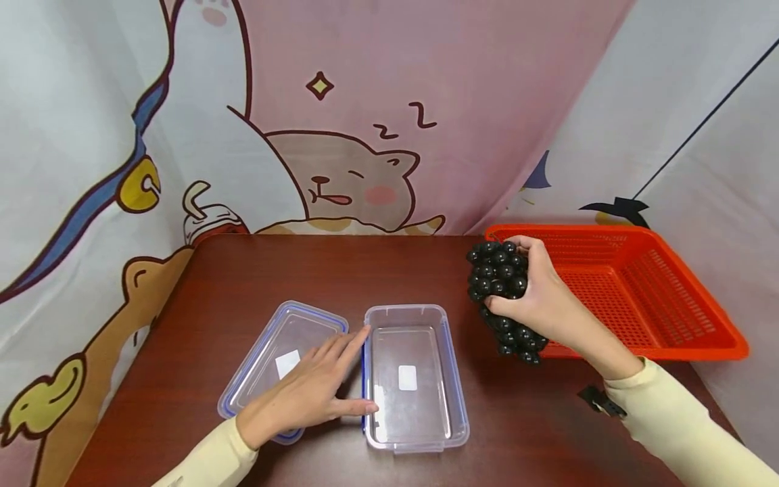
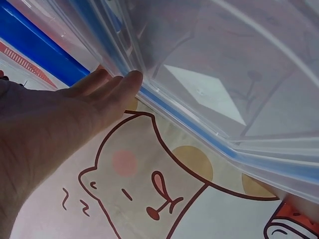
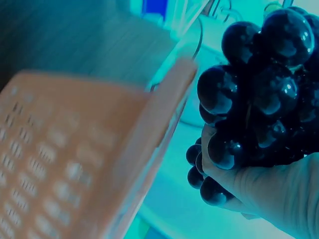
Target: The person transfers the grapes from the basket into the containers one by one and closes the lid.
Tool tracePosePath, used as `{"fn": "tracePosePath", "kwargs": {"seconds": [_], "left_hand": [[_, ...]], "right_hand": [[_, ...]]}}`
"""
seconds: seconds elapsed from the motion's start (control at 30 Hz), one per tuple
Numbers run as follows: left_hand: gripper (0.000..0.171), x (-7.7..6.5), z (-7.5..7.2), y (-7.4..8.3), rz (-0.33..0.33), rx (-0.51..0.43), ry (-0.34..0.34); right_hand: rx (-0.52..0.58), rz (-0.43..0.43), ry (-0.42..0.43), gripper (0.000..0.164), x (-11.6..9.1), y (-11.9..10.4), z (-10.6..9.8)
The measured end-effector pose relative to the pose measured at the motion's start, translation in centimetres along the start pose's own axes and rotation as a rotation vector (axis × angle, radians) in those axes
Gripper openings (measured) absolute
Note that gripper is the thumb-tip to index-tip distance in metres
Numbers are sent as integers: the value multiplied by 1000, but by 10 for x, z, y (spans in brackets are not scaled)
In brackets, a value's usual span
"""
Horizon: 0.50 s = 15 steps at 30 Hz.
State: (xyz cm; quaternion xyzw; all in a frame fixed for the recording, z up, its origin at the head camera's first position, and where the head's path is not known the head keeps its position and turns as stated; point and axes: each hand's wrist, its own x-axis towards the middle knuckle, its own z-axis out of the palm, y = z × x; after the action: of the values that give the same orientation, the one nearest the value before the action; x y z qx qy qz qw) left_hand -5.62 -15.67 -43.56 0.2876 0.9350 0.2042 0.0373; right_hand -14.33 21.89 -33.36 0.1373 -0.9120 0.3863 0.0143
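Free table (image 1: 341, 270) runs along the far left and middle, and between the container (image 1: 420, 416) and black grapes (image 1: 499, 274); the left hand (image 1: 316, 385) bars the container's left rim; grapes and right hand (image 1: 538, 291) obstruct the left side of the red basket (image 1: 672, 297).

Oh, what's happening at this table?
A person's right hand is gripping a bunch of black grapes by the left end of a red basket. The left hand, fingers extended, is at the left edge of a clear, open container. A clear lid with a blue seal lies on the table, partly beneath that hand. No grapes are in the container.
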Motion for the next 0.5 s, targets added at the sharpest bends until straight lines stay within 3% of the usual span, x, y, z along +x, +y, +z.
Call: {"fn": "tracePosePath", "kwargs": {"seconds": [0.5], "left_hand": [[113,0,1,0,-9,-2,3]], "right_hand": [[82,-37,-51,92,-26,-28,63]]}}
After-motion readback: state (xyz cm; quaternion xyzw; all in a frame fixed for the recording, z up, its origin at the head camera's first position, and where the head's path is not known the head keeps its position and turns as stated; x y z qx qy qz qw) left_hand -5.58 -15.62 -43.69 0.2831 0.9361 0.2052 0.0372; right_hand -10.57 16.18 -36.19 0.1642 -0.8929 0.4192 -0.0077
